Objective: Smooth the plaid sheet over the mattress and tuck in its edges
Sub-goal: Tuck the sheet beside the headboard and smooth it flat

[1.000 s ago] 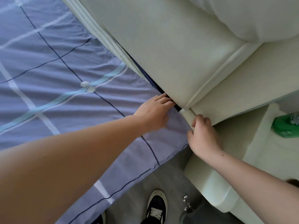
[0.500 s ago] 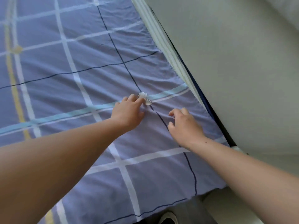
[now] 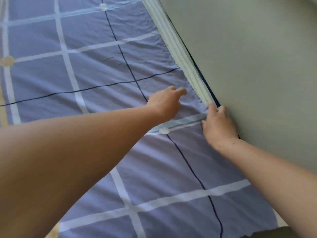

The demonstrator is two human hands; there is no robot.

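1 view, worn on the head. It looks forward and down at the sheet [image 3: 96,71] from close above.

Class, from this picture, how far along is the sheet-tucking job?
Done: the plaid sheet lies mostly smooth. In hand: the right hand grips its edge beside the cream panel, with the left hand open nearby. Left: the white mattress edge beyond shows uncovered.

The plaid sheet [image 3: 96,71] runs off the left, top and bottom edges, and the left forearm [image 3: 68,160] covers its lower-left part. Fingertips of the right hand [image 3: 217,127] vanish in the gap beside the cream panel [image 3: 257,66], so their grip cannot be told. Fingers of the left hand [image 3: 164,102] are blurred.
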